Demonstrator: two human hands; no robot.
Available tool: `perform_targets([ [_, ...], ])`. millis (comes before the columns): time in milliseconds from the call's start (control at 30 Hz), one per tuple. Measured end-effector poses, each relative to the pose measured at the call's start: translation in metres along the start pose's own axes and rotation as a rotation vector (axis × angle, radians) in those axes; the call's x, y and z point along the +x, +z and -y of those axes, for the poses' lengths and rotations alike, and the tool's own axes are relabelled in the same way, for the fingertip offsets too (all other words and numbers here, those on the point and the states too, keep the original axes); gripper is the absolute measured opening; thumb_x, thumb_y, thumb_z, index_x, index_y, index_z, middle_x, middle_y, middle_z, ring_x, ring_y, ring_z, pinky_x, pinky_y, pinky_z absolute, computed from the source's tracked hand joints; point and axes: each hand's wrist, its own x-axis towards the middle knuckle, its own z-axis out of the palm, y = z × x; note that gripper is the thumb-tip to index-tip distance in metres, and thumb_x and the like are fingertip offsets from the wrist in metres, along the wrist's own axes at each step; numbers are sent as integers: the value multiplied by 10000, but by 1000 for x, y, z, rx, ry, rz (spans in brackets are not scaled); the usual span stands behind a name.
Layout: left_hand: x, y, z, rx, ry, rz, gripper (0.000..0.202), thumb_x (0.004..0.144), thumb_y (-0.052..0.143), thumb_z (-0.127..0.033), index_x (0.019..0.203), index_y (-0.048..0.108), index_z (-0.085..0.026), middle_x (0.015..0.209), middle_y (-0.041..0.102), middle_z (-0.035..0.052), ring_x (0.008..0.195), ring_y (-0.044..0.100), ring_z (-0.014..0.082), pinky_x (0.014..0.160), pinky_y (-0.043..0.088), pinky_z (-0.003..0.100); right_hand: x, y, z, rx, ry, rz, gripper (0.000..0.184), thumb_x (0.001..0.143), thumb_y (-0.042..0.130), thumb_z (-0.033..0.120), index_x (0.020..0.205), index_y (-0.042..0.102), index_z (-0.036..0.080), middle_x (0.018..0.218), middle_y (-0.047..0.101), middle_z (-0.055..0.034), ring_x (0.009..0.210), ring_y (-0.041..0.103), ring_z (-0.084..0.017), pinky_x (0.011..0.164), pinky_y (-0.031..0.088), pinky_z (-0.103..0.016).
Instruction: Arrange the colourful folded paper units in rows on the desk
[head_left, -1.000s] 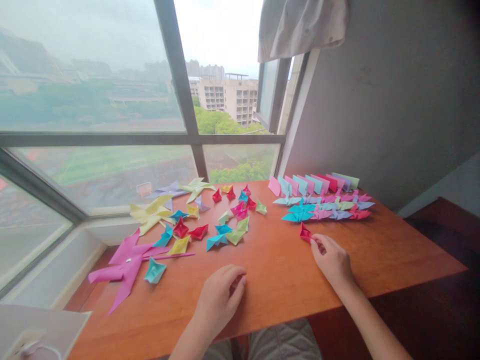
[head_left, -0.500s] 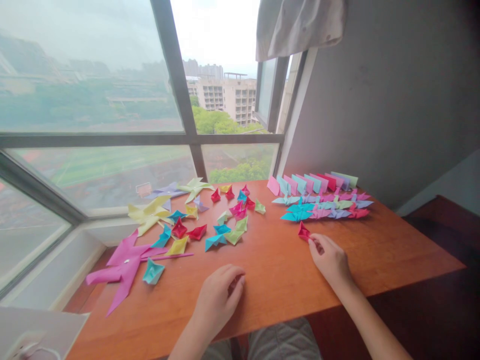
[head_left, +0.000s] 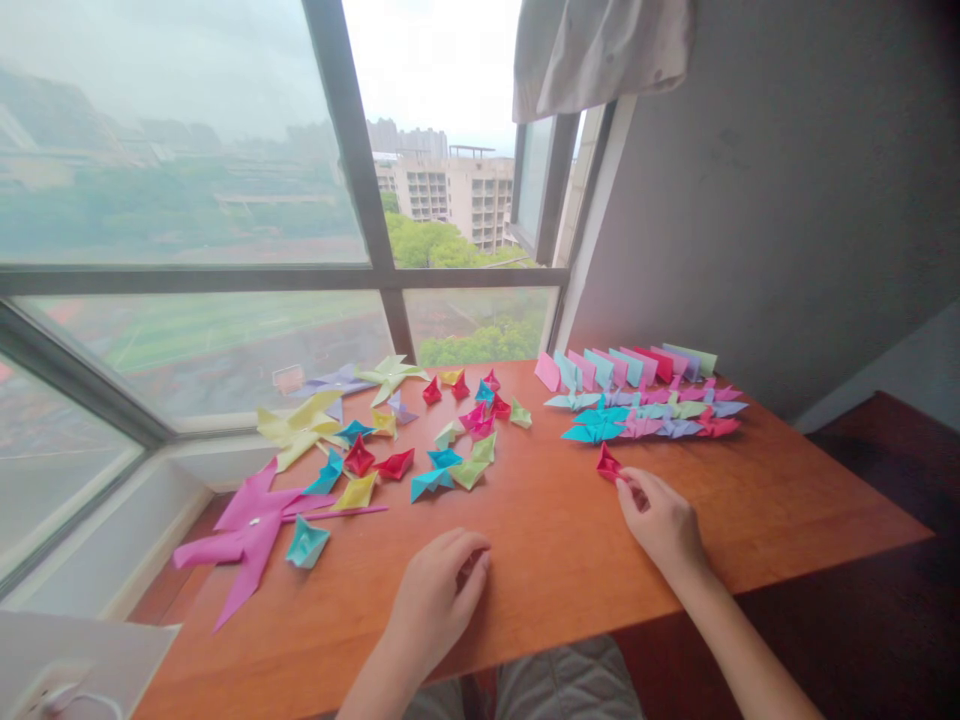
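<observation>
My right hand pinches the near end of a small red paper boat, which sits on the wooden table in front of the folded cranes. Lying on the table near its front edge, my left hand has its fingers curled in toward the thumb, and nothing shows in it. Rows of colourful paper cranes stand just beyond the red boat. Left of centre, several paper boats in blue, yellow, green and red are scattered, among them a light green boat and a turquoise boat.
Paper pinwheels lie along the left side: a magenta pinwheel, a yellow pinwheel and a pale green one at the back. Upright folded paper pieces line the back right. A window and a grey wall border the table.
</observation>
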Motion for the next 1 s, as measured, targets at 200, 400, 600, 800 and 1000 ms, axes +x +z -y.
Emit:
perform_targets([
  [200,-1,1,-1,-18,-16,13,157,927,489,-199,956,642,-211,821,670,30,731,624,177,686,474,273,0,-11,10,7,-66,-115,232,940,524,320,979,703,178,870,757,-69,671,698,-168,655,510,-253],
  [400,2,-3,0,-46,-36,-42,164,918,481,-182,956,639,-205,840,678,29,692,621,159,657,474,257,-10,-8,44,168,-198,4,200,947,513,254,1017,682,174,845,746,-55,689,696,-163,669,524,-255],
  [600,13,-28,17,188,-132,-245,159,920,495,-226,981,642,-218,882,679,24,754,649,180,663,478,272,-21,-1,76,270,-250,159,202,949,494,216,1045,668,177,891,742,-61,757,704,-167,717,539,-265],
  [800,27,-52,29,535,-187,-258,270,897,548,-237,1157,604,-195,1154,654,89,1015,640,266,773,504,328,-24,2,76,260,-272,210,204,951,481,197,1032,667,181,953,745,-71,832,714,-183,786,548,-286],
  [1000,35,-51,32,661,-202,-132,309,882,561,-221,1185,600,-180,1162,665,106,1063,617,291,819,511,365,-24,0,78,257,-276,227,212,951,474,187,1046,663,181,960,743,-72,845,713,-188,794,548,-294],
])
